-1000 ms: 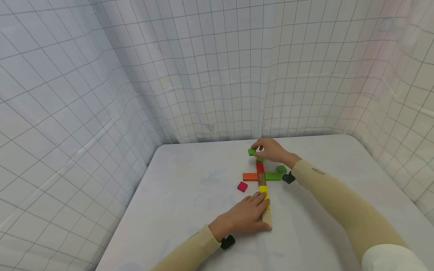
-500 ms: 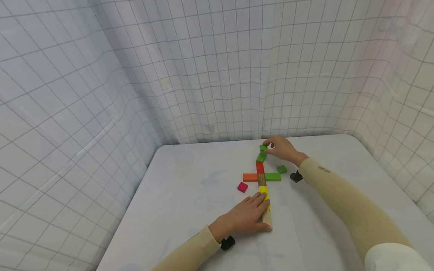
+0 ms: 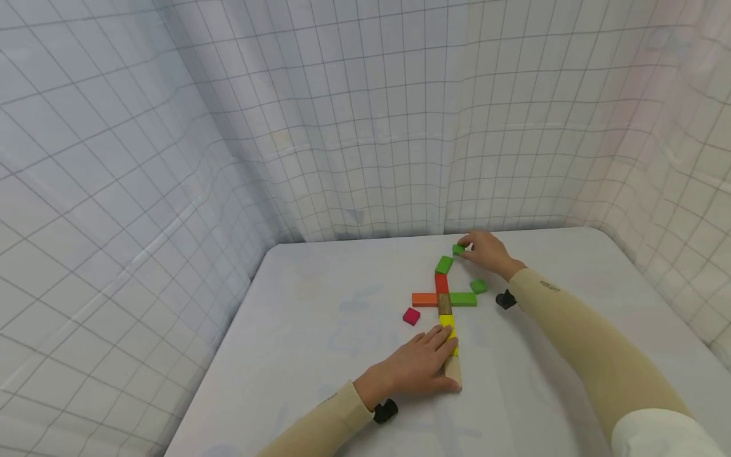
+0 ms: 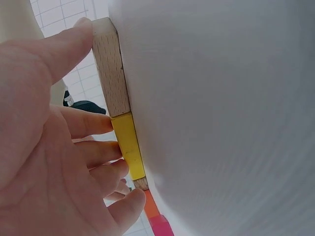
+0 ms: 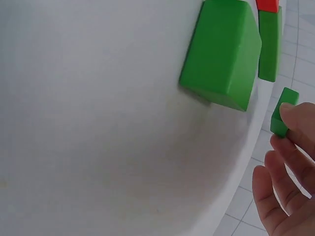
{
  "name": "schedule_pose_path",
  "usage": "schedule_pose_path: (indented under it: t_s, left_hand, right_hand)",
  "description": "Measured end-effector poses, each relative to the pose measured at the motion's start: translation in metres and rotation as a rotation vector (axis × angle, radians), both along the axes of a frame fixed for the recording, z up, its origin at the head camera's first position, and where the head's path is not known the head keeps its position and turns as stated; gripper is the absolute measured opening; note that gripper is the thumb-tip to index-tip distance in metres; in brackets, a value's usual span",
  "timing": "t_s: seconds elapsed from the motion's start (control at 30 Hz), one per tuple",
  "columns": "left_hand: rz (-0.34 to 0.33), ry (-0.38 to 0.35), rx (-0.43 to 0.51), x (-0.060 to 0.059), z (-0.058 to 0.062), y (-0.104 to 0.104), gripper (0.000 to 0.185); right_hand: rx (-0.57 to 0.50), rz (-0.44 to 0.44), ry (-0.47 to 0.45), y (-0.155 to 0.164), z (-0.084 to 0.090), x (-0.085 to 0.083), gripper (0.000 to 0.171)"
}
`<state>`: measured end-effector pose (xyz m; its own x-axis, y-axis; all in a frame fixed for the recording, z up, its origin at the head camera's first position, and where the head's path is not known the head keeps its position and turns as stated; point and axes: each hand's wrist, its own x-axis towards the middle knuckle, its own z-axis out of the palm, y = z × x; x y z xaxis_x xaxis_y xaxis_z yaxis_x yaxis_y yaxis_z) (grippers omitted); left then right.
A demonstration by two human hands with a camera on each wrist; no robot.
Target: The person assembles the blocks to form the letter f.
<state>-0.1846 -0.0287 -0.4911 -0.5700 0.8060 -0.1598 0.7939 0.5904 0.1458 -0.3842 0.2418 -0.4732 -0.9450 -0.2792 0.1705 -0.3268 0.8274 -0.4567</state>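
Note:
My left hand (image 3: 417,363) lies over the near end of a row of blocks, fingers on the yellow blocks (image 3: 447,320) and thumb at the end of the plain wooden block (image 4: 112,69). Beyond the yellow come a brown block (image 3: 445,304), a red block (image 3: 441,283) and a slanted green block (image 3: 443,264). An orange block (image 3: 424,299) and a long green block (image 3: 464,299) flank the brown one. At the far end, my right hand (image 3: 488,254) pinches a small green block (image 5: 289,97) between thumb and fingertip, a short gap right of the slanted green block.
A loose green block (image 3: 478,286) lies near the right arm, large in the right wrist view. Left of the row sits a crimson block (image 3: 411,316). White gridded curtains (image 3: 365,127) stand around the back and sides of the white table (image 3: 320,304).
My right hand has carried the small green block rightward, from left of the row's far end, past the slanted green block, to its right. My left hand has stayed on the row.

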Motion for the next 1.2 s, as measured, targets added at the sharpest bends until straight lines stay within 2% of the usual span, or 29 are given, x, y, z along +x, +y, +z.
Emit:
schedule_pose_path:
  t_s: [0.37,1.2]
  left_hand:
    - [-0.014,0.009,0.004,0.000,-0.001,0.000,0.090]
    - [0.004,0.002,-0.010,0.000,0.001,0.001,0.090]
  right_hand:
    - [0.015,-0.045,-0.082,0.002,-0.013,0.001,0.034]
    - [0.031,-0.031,-0.057,-0.003,-0.015,0.000,0.035]
